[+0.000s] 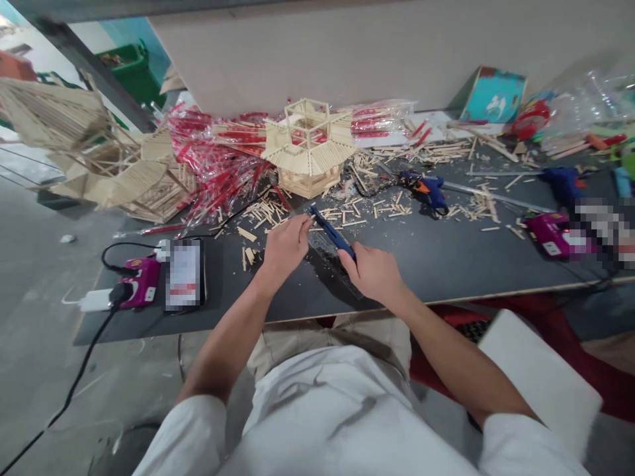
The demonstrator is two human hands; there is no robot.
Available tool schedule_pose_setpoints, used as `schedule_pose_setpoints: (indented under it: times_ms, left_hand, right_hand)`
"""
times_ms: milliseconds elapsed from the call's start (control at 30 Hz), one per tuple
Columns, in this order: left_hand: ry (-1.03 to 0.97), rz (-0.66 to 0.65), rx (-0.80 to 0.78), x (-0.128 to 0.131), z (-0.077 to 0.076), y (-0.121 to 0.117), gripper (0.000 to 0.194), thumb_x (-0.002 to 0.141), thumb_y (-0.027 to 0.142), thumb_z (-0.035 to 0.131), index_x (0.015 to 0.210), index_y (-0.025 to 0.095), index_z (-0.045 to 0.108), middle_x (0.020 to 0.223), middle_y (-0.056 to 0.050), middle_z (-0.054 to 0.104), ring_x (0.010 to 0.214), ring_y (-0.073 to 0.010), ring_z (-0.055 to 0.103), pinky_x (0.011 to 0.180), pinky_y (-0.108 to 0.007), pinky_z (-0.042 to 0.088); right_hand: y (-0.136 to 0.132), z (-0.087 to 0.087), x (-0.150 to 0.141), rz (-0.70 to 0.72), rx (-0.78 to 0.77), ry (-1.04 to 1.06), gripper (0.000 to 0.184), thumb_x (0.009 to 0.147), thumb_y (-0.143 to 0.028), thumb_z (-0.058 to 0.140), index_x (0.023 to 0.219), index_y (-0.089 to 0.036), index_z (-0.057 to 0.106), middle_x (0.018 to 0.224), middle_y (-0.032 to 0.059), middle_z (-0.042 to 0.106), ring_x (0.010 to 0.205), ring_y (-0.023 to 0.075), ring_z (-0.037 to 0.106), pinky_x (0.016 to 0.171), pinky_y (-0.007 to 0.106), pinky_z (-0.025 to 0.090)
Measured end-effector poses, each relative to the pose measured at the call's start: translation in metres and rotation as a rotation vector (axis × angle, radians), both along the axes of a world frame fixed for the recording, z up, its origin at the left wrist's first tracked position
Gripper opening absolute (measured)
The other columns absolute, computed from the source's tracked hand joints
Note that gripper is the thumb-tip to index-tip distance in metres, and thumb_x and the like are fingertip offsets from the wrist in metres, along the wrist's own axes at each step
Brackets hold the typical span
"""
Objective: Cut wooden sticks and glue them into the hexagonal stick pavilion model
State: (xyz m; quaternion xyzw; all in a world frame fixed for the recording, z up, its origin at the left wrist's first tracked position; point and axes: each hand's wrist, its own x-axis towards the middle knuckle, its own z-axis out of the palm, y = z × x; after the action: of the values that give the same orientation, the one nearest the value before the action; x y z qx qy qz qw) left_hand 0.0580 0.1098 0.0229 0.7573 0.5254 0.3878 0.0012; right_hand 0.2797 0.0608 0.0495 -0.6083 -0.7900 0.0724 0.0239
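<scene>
My right hand (374,272) is wrapped around a slim dark-blue hand tool (331,233), whose far end points up and left. At that end, the fingertips of my left hand (288,246) are pinched together. Whatever they hold is too small to make out. Just beyond my hands stands a six-sided model pavilion (310,155) built of thin wooden sticks, with a slatted roof and an open frame on top. Short cut stick pieces (268,210) lie scattered around its base. Beneath the tool is a clear plastic strip (342,274) on the dark table (436,264).
Left of the pavilion sits a larger stick model (114,158), beside red-and-clear plastic wrappers (213,165). Blue glue guns (431,192) lie to the right. A phone (183,274) and a purple power socket (141,281) with cables occupy the left front. A teal box (495,96) stands behind.
</scene>
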Motion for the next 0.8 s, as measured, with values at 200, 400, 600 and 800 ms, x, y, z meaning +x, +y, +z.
schedule_pose_setpoints:
  times_ms: [200, 400, 600, 800]
  left_hand:
    - [0.035, -0.02, -0.1, 0.0, 0.002, -0.002, 0.028, 0.11, 0.032, 0.048, 0.116, 0.019, 0.072, 0.104, -0.008, 0.082, 0.092, -0.0199, 0.078, 0.078, -0.027, 0.051]
    - [-0.068, -0.033, -0.248, -0.001, 0.003, 0.0, 0.031, 0.111, 0.033, 0.048, 0.133, 0.019, 0.064, 0.098, -0.006, 0.083, 0.082, -0.0181, 0.078, 0.078, -0.027, 0.053]
    - [-0.207, -0.105, -0.294, -0.002, 0.001, 0.002, 0.04, 0.112, 0.035, 0.046, 0.147, 0.021, 0.06, 0.093, -0.003, 0.083, 0.075, -0.0142, 0.077, 0.075, -0.025, 0.056]
    - [-0.495, -0.18, -0.488, 0.002, 0.0, 0.002, 0.046, 0.105, 0.047, 0.061, 0.143, 0.022, 0.06, 0.089, -0.001, 0.082, 0.07, -0.0136, 0.077, 0.063, -0.021, 0.06]
  right_hand:
    - [-0.012, -0.008, 0.032, -0.116, 0.125, -0.017, 0.054, 0.111, -0.058, 0.034, 0.102, -0.016, 0.067, 0.089, 0.0134, 0.075, 0.081, 0.028, 0.071, 0.064, 0.034, 0.029]
    - [-0.018, -0.019, 0.072, -0.211, 0.319, -0.056, 0.057, 0.109, -0.058, 0.04, 0.123, -0.008, 0.065, 0.106, 0.0187, 0.072, 0.103, 0.0346, 0.067, 0.087, 0.039, 0.045]
    - [-0.021, -0.034, 0.094, -0.244, 0.3, -0.195, 0.069, 0.107, -0.059, 0.039, 0.141, -0.001, 0.056, 0.123, 0.0261, 0.065, 0.11, 0.0404, 0.061, 0.096, 0.049, 0.047]
    - [-0.013, -0.038, 0.11, -0.204, 0.273, -0.134, 0.074, 0.107, -0.056, 0.041, 0.156, 0.0, 0.043, 0.147, 0.0312, 0.055, 0.137, 0.0442, 0.051, 0.116, 0.058, 0.039]
